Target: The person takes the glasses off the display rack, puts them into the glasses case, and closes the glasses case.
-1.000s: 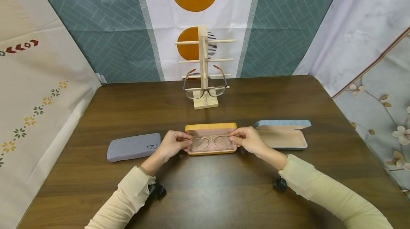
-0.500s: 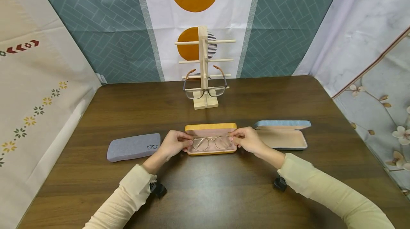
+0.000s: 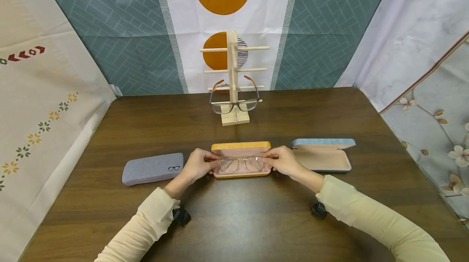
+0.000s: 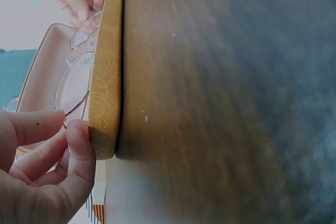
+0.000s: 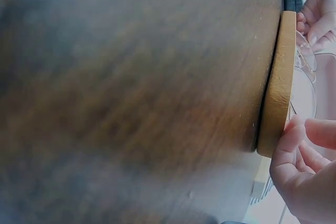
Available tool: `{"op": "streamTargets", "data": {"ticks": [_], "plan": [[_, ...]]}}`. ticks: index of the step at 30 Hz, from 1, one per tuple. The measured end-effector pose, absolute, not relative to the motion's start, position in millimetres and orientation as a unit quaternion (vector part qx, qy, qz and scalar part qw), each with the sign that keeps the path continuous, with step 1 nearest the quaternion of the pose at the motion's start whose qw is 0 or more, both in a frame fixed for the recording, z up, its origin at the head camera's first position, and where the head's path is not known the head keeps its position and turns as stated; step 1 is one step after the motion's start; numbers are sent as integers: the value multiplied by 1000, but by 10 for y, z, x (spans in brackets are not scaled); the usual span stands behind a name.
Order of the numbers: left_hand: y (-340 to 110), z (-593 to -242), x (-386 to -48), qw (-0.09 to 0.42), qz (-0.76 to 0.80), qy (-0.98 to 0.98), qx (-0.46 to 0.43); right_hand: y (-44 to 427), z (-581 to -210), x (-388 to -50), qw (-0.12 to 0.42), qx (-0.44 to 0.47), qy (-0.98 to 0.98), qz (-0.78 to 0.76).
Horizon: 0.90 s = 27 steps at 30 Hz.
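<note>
A person's left hand [image 3: 198, 165] and right hand [image 3: 285, 161] each pinch one end of the thin-rimmed glasses [image 3: 242, 159], level over the open yellow case [image 3: 240, 146] on the table [image 3: 242, 221]. The frame's long axis runs from hand to hand, along the case's length, with neither hand nearer. Whether it touches the pink lining [image 3: 242, 151] cannot be told.
</note>
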<state>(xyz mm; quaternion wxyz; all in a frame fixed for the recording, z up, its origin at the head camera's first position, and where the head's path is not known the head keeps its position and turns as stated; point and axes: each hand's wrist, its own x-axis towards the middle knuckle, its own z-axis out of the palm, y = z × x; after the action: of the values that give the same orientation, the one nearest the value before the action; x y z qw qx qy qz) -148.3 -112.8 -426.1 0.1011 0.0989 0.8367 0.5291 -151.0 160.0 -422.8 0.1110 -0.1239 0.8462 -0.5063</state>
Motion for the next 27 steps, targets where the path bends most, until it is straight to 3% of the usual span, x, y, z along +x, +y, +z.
{"op": "streamTargets", "data": {"ticks": [12,27], "plan": [[-1080,-4235,-1488,83,508,853,83,1603,-4235,-1537,119,-90,839,-524],[-1142,-4242,-1472,98,505,851,107,1607,-4215,-1530,126,-91,841,-518]]}}
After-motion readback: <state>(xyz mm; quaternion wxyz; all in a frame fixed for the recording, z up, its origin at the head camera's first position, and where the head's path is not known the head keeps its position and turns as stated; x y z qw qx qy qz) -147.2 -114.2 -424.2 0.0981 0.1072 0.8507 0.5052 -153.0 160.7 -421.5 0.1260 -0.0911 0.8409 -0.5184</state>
